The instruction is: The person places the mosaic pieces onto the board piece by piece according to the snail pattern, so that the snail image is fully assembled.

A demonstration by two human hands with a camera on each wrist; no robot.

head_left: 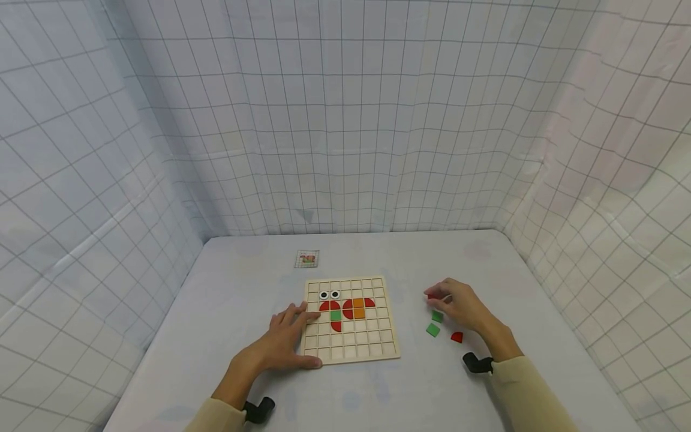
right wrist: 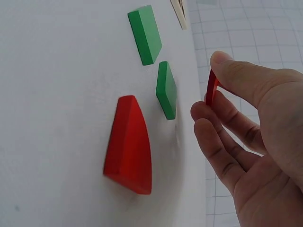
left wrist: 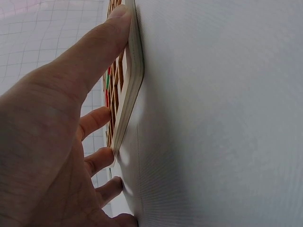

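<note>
A square wooden grid board [head_left: 372, 348] lies on the table. On its upper part sit two eye discs [head_left: 335, 294], several red rounded pieces [head_left: 336, 326], a green square [head_left: 336, 315] and two orange squares [head_left: 358, 313]. My left hand [head_left: 283, 342] rests at the board's left side with fingers spread; its thumb [left wrist: 102, 49] lies on the near left corner. Right of the board, my right hand [head_left: 461, 303] pinches a red piece [right wrist: 211, 87] between thumb and fingers, raised off the table. Its exact outline is partly hidden by the fingers.
Below the right hand lie two green squares [head_left: 433, 330] and a red quarter-circle piece [head_left: 457, 337]. A small picture card [head_left: 307, 259] lies beyond the board. Grid-patterned white curtains [head_left: 345, 120] enclose the table at the back and sides.
</note>
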